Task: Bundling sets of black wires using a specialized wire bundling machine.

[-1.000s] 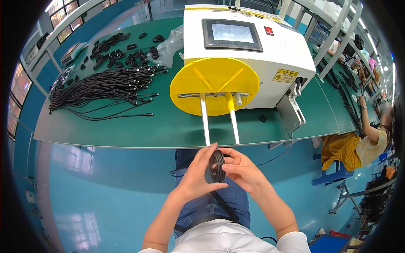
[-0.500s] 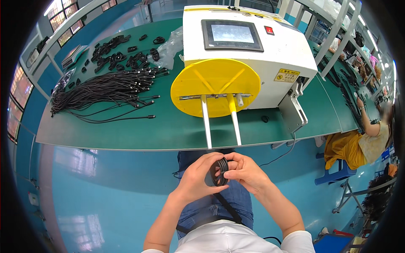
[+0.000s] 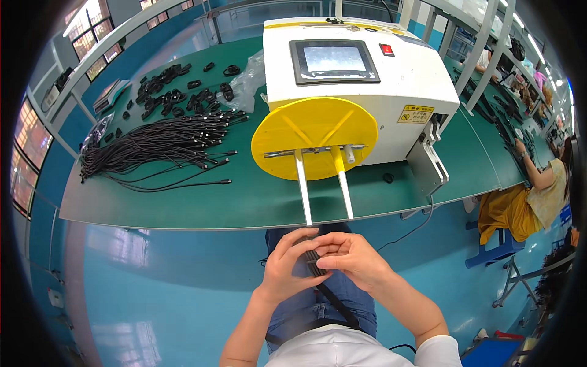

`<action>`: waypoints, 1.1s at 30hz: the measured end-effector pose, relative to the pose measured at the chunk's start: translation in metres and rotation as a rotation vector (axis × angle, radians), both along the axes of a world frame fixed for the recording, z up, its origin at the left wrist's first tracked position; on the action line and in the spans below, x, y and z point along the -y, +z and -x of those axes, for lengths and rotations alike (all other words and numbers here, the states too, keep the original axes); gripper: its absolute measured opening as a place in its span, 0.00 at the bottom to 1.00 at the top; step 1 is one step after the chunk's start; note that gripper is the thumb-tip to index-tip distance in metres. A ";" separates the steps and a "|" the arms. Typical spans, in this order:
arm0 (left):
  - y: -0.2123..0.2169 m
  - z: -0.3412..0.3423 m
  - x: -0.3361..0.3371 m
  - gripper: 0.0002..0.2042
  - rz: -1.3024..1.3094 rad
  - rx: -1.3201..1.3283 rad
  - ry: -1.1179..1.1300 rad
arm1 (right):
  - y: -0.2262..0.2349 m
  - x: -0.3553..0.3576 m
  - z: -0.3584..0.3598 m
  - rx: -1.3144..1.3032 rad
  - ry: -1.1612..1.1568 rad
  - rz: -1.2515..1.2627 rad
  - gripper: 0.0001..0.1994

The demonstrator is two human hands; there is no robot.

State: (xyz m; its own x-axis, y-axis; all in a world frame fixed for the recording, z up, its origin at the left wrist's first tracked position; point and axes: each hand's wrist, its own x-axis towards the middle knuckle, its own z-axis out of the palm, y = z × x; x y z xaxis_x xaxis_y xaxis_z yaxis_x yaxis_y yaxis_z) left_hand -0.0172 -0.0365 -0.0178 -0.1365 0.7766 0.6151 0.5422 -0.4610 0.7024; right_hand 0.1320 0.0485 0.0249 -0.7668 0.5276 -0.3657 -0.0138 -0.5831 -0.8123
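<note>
Just in front of the table edge, over my lap, I hold a small coil of black cable (image 3: 313, 264). My left hand (image 3: 287, 266) curves around its left side, thumb under the lower end and fingers at the top. My right hand (image 3: 353, 259) is closed on the other side, its thumb and fingertips pressing the middle of the coil. Part of the coil is hidden behind my fingers. Directly beyond the hands, two rods (image 3: 304, 189) stick out from the yellow disc (image 3: 275, 131) of a white winding machine (image 3: 391, 92).
On the green table (image 3: 202, 205), a bundle of straight black cables (image 3: 159, 144) lies left of the machine, with several wound coils (image 3: 165, 85) and a clear plastic bag (image 3: 247, 82) behind. A black ring (image 3: 388, 178) lies by the metal bracket (image 3: 428, 168). At right, another person (image 3: 541, 183) sits on a blue stool (image 3: 495, 249).
The coil has turned in my hands, and its strands now show more side-on. My right fingers have closed in against it. The whole view has shifted slightly.
</note>
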 end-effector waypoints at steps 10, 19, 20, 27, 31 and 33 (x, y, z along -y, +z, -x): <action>-0.002 -0.005 0.003 0.30 0.145 0.933 -0.302 | -0.005 0.002 0.005 0.063 0.064 -0.249 0.11; -0.001 0.001 0.003 0.18 0.242 0.851 -0.208 | -0.015 0.004 0.005 0.023 0.078 -0.373 0.06; -0.001 0.001 0.003 0.18 0.243 0.851 -0.208 | -0.014 0.004 0.005 0.037 0.083 -0.385 0.06; 0.000 0.007 0.003 0.18 0.339 0.730 -0.188 | -0.009 -0.001 0.007 0.059 0.076 -0.500 0.07; -0.015 0.005 0.002 0.20 0.344 1.128 -0.238 | 0.002 -0.008 0.000 0.093 0.001 -0.669 0.08; -0.012 0.003 0.000 0.20 0.305 1.246 -0.258 | 0.011 -0.011 -0.007 0.206 -0.069 -0.852 0.10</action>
